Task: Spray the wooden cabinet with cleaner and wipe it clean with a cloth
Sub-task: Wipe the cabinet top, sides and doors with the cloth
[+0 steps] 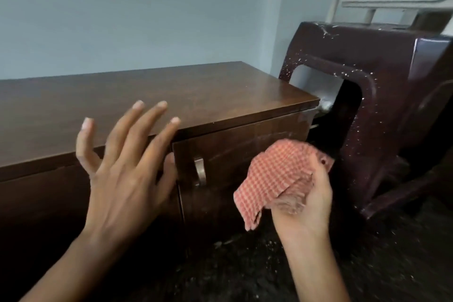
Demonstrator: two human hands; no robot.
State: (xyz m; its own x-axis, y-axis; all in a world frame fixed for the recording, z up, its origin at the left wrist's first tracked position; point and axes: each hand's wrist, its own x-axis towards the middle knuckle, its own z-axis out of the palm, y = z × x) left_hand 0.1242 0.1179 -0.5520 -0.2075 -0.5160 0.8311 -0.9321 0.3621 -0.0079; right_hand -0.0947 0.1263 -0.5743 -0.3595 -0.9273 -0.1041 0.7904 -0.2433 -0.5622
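Before the low dark-brown wooden cabinet, the left hand hovers with fingers spread and holds nothing. The right hand grips a crumpled red-and-white checked cloth — held at the cabinet's right door, beside its curved metal handle. A maroon plastic stool lies tipped alongside.

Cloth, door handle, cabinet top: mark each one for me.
cloth (275, 175), head view, middle of the checked fabric
door handle (200, 171), head view, middle of the metal bar
cabinet top (196, 91), head view, bare wood toward its right end
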